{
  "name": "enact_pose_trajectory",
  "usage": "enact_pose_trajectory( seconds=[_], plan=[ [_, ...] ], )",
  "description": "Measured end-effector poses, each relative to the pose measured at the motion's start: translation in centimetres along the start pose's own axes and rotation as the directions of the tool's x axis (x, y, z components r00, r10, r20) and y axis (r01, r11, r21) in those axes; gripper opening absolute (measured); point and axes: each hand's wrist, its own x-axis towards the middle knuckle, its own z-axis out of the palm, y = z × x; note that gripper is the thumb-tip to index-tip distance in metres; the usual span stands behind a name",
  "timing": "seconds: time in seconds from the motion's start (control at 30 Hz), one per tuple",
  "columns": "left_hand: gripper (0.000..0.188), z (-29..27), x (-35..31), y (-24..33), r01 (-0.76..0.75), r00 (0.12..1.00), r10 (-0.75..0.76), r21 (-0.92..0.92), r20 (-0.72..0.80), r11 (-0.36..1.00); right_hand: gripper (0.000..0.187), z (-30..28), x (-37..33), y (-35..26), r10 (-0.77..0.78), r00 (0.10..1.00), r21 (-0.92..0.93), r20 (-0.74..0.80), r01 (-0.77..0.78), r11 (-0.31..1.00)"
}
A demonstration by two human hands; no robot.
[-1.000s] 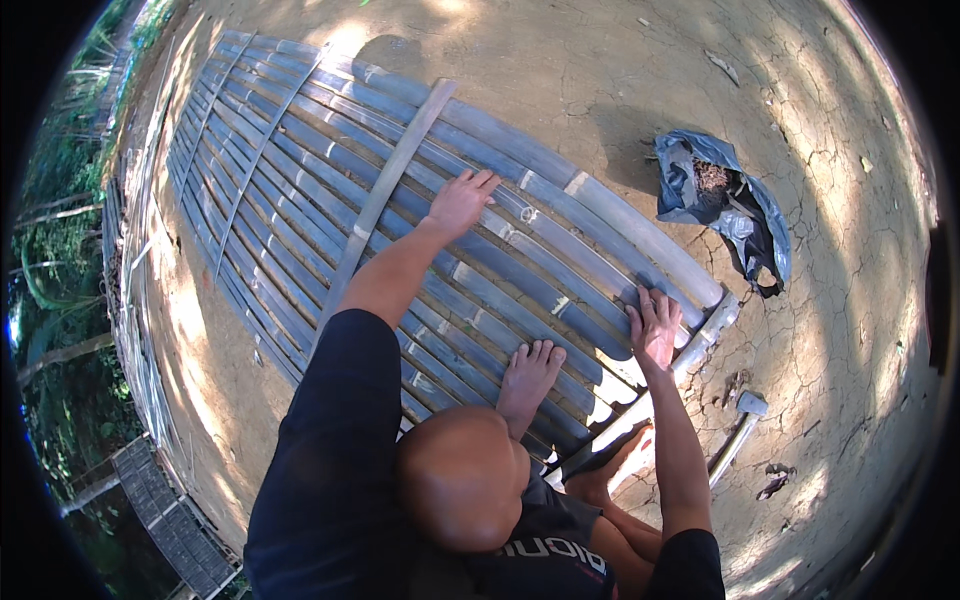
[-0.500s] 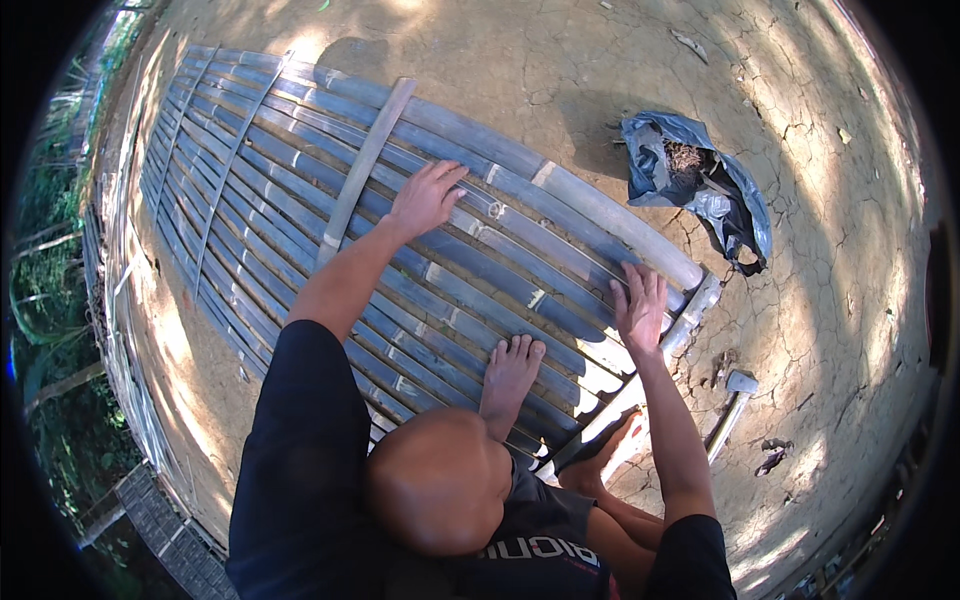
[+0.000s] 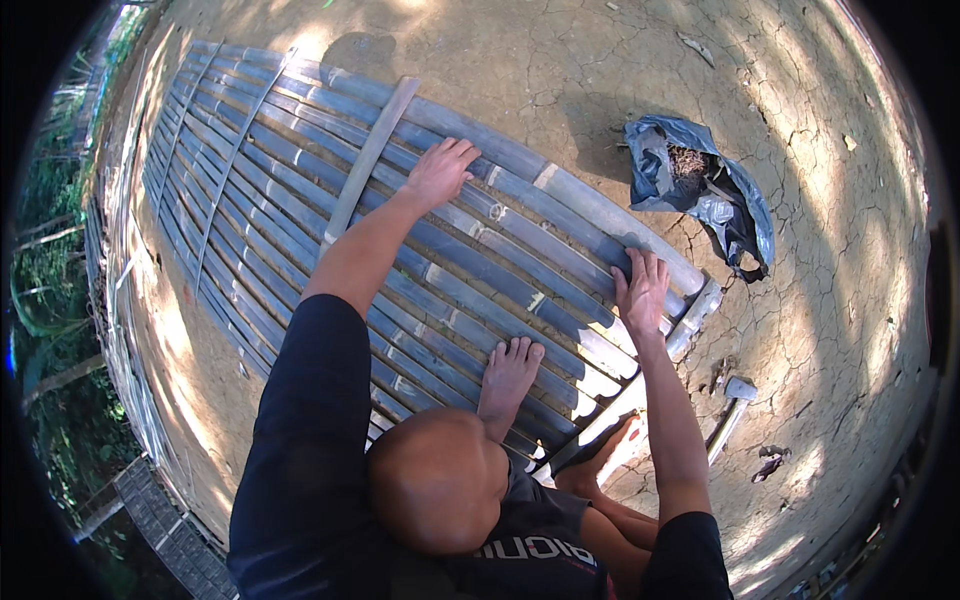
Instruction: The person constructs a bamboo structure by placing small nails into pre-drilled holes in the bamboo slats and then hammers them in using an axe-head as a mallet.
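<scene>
A bed of long, split bamboo slats point(image 3: 470, 262) stretches from the near right to the far left, joined by crosspieces. My left hand point(image 3: 440, 174) lies over slats near its far side, just right of a flat wooden crosspiece point(image 3: 372, 150). Its fingers reach across the bamboo, with the thumb apart. Near the right end, my right hand point(image 3: 643, 287) rests on slats with fingers spread, close to the end crossbar point(image 3: 692, 318). Neither hand visibly holds a loose thing. My bare foot point(image 3: 511, 375) is planted on the slats between my arms.
A crumpled dark plastic bag point(image 3: 735, 205) with brown fibrous scraps stands beyond the right end. On the cracked earth lies a hammer point(image 3: 738, 392) with a pale handle. Thin poles point(image 3: 118, 330) and greenery point(image 3: 50, 260) line the left.
My left hand has shifted away from me across the slats, its arm reaching further. My right hand has also slid slightly toward the far edge. My foot stays in place.
</scene>
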Motion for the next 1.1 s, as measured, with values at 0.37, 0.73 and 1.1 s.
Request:
enact_pose_trajectory(
  seconds=[0.37,0.73,1.1],
  plan=[
    [0.041,0.3,0.0,-0.1,-0.011,1.000,0.010,0.051,0.005,0.999,0.043,-0.5,0.3,0.2,-0.007,0.999,0.012,0.046,0.007,1.000],
    [0.039,-0.1,-0.4,-0.5,-0.017,1.000,0.016,0.048,0.022,0.999,0.044,-0.1,0.5,0.0,-0.006,0.997,0.024,0.074,0.004,1.000],
    [0.042,0.1,1.1,-1.2,-0.073,0.997,0.074,0.031,-0.030,0.997,0.044,0.0,1.7,1.4,-0.056,0.998,-0.001,0.021,0.056,0.998]
  ],
)
